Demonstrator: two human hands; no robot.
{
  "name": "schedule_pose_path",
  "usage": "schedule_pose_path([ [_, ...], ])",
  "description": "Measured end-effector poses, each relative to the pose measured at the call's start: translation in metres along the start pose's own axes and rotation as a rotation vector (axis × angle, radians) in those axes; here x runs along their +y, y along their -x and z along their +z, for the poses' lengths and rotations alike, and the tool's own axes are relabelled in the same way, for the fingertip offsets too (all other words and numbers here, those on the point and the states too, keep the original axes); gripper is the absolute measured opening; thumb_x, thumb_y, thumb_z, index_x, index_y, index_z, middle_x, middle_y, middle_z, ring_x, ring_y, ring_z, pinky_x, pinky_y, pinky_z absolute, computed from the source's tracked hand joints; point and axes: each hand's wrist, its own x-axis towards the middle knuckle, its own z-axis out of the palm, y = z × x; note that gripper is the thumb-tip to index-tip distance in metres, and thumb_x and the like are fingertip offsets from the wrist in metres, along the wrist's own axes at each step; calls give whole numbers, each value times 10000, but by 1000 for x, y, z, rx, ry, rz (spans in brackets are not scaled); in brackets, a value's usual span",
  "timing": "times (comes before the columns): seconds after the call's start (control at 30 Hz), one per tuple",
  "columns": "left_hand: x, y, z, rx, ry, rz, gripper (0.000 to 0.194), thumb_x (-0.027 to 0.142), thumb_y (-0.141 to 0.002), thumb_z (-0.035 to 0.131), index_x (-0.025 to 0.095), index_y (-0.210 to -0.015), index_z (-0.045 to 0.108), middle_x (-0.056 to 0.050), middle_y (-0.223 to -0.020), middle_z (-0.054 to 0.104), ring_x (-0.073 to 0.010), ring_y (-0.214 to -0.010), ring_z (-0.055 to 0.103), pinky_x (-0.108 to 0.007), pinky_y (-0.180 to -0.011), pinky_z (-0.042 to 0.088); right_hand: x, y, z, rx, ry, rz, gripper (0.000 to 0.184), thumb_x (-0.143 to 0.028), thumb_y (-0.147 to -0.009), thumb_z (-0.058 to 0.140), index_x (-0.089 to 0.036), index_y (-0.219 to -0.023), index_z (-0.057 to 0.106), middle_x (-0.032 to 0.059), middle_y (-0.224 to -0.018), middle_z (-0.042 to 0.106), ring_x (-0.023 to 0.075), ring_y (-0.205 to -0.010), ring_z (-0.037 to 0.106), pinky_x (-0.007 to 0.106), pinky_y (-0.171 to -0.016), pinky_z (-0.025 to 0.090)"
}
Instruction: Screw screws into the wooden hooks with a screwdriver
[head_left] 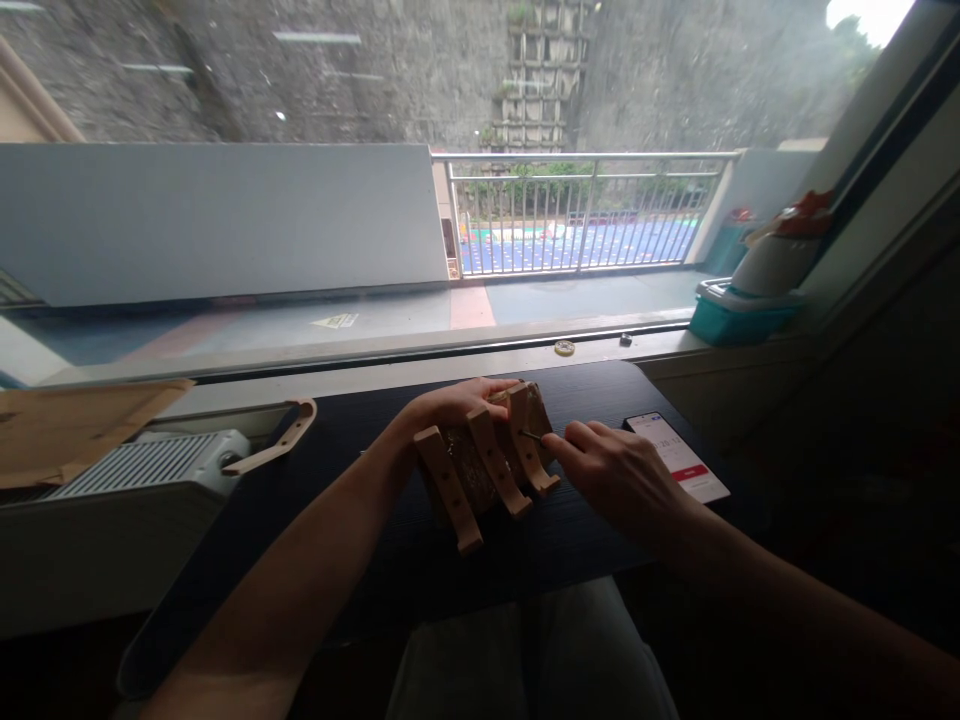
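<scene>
Over the dark table, my left hand (457,402) is closed round the far edge of a brown wooden hook rack (466,465), which is tilted up towards me. Three pale wooden hook arms lie across its face, their curved ends pointing at me. My right hand (589,455) is closed in a pinch on a thin dark rod (532,436). The rod's tip meets the rightmost hook arm (521,420), around one of its holes. Whether it is a screw or a slim tool, I cannot tell. My left hand hides part of the board's back edge.
A phone (679,458) lies on the table (585,530) at right. A loose curved wooden piece (279,440) rests by the white radiator (165,460), with cardboard (82,430) above. The windowsill bears a yellow ring (564,348), a small dark object (625,340) and a turquoise box (739,318).
</scene>
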Motion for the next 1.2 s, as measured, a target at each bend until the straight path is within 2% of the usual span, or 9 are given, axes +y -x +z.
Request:
schedule_pose_path([
  [0.1, -1, 0, 0, -31, 43, 20, 658, 300, -757, 647, 176, -1352, 395, -86, -1255, 574, -256, -1095, 551, -319, -904, 424, 1, -1, 0, -12, 5, -50, 229, -34, -835, 433, -167, -926, 596, 31, -778, 587, 157, -671, 518, 282, -543, 261],
  [0.2, -2, 1, 0, -35, 61, 40, 626, 298, -761, 643, 172, -1333, 421, -85, -1237, 586, -252, -1080, 560, -315, -899, 429, 1, -3, 4, -37, -50, -9, 238, -31, -831, 435, -164, -941, 600, 30, -792, 604, 159, -694, 536, 280, -549, 278],
  [0.4, -1, 1, 1, 1, 29, 34, 630, 302, -745, 653, 173, -1323, 436, -88, -1224, 594, -260, -1075, 565, -316, -890, 436, 4, -5, 9, -60, -352, 277, 259, -291, -913, 408, -199, -1070, 591, 28, -880, 687, 165, -773, 627, 260, -612, 349],
  [0.5, -1, 0, 3, 11, 40, 7, 661, 291, -736, 659, 183, -1340, 414, -86, -1257, 571, -261, -1099, 552, -312, -889, 437, 7, -5, 9, -97, -380, 370, 275, -342, -906, 400, -214, -1045, 599, 23, -838, 699, 175, -737, 638, 264, -596, 345],
  [0.67, 1, 0, 2, -4, 33, -4, 659, 288, -735, 659, 195, -1340, 415, -75, -1283, 554, -260, -1127, 535, -323, -929, 414, 8, -1, 2, -76, -205, 254, 248, -296, -880, 441, -223, -1077, 573, 22, -849, 671, 169, -710, 610, 272, -556, 294],
  [0.83, 1, 2, 1, -45, 51, 22, 639, 291, -757, 643, 190, -1343, 409, -78, -1240, 585, -255, -1106, 546, -327, -921, 416, 6, 3, -5, -69, -24, 61, 230, -102, -865, 418, -204, -981, 587, 23, -782, 593, 148, -656, 537, 276, -525, 255],
  [0.97, 1, 1, 1, -42, 61, -4, 649, 303, -756, 650, 204, -1348, 403, -66, -1252, 579, -249, -1103, 548, -323, -920, 416, 3, 3, -1, -51, -21, -14, 259, -21, -828, 410, -170, -952, 582, 37, -776, 581, 155, -675, 522, 279, -545, 276],
  [1.07, 1, 1, 2, -37, 85, -2, 645, 296, -757, 652, 202, -1345, 406, -68, -1234, 589, -242, -1075, 563, -319, -912, 420, 2, 3, 6, -34, -103, 26, 273, -48, -853, 393, -165, -1014, 579, 39, -816, 610, 155, -707, 549, 272, -561, 299],
  [1.2, -4, 0, 3, -34, 113, 27, 605, 292, -758, 647, 201, -1319, 439, -63, -1215, 599, -241, -1065, 565, -315, -904, 423, -1, 3, 14, -24, -313, 231, 244, -246, -922, 381, -188, -1067, 569, 29, -890, 669, 162, -768, 611, 268, -611, 342],
])
